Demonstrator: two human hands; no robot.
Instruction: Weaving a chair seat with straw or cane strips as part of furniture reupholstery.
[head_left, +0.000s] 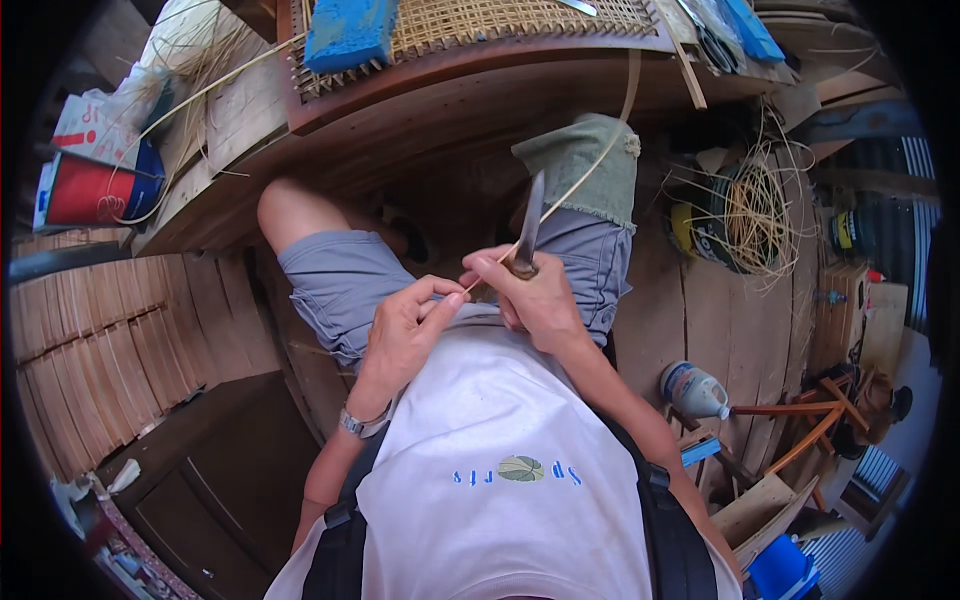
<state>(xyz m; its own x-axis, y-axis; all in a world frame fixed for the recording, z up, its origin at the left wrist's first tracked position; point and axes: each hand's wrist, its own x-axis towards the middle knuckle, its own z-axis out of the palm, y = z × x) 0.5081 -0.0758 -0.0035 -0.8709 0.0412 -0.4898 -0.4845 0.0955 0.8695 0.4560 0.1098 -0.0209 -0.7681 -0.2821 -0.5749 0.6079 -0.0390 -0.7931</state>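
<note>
My left hand (405,330) pinches a thin pale cane strip (582,180) between thumb and fingers above my lap. My right hand (530,300) grips a knife (528,222) with its dark curved blade pointing up, and its thumb lies along the strip beside the blade. The strip runs diagonally from my left fingertips past the knife to the bench edge. A cloth (575,160) with frayed edges covers my right thigh. On the bench above my knees lies a wooden-framed woven cane panel (470,25) with a blue block (348,30) on it.
A red-and-blue bucket (100,185) and loose strands sit at the bench's left. On the floor at right are a bucket of tangled cane (745,210), a white jug (690,390) and wooden pieces (785,410). Stacked boards (110,350) and a dark cabinet (215,480) stand at left.
</note>
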